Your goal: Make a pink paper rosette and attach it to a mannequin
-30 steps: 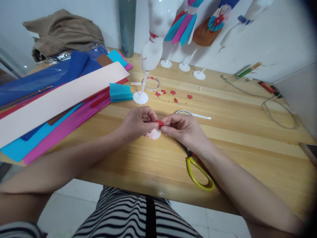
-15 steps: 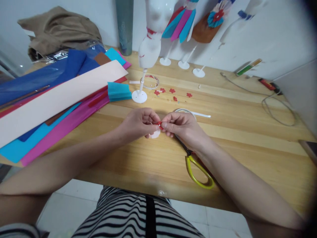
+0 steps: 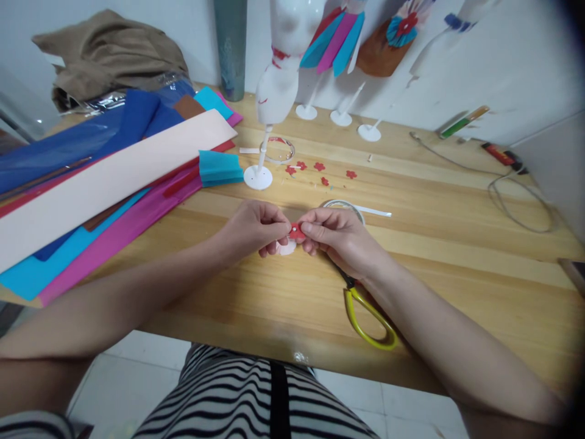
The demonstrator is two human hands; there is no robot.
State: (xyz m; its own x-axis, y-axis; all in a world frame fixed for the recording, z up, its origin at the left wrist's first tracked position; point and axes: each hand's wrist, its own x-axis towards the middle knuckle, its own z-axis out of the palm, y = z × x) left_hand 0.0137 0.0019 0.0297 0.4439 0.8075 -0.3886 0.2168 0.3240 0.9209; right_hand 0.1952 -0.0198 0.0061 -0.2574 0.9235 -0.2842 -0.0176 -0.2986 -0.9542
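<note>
Between my two hands is a small red paper flower [image 3: 297, 231] with a white dot at its centre. My left hand [image 3: 260, 228] pinches its left edge, and my right hand [image 3: 336, 235] pinches its right edge. Just below lies a pale pink pleated paper round [image 3: 286, 247], partly covered by the fingers. Scissors with yellow handles [image 3: 365, 320] rest under my right wrist, their blades mostly hidden. Behind my right hand is a roll of tape [image 3: 356, 210] with a white strip sticking out. Several red paper flowers [image 3: 319, 166] lie farther back on the table.
A white mannequin [image 3: 276, 91] on a stand is behind my hands, with smaller dressed figures along the wall. Coloured paper sheets [image 3: 119, 183] are piled at left, near a brown cloth [image 3: 114, 55]. A cable [image 3: 498, 195] and a green pen-like stick [image 3: 464, 122] are at right.
My hands have moved slightly apart, and the red flower now shows flatter, with its white centre facing up. Both hands still pinch it.
</note>
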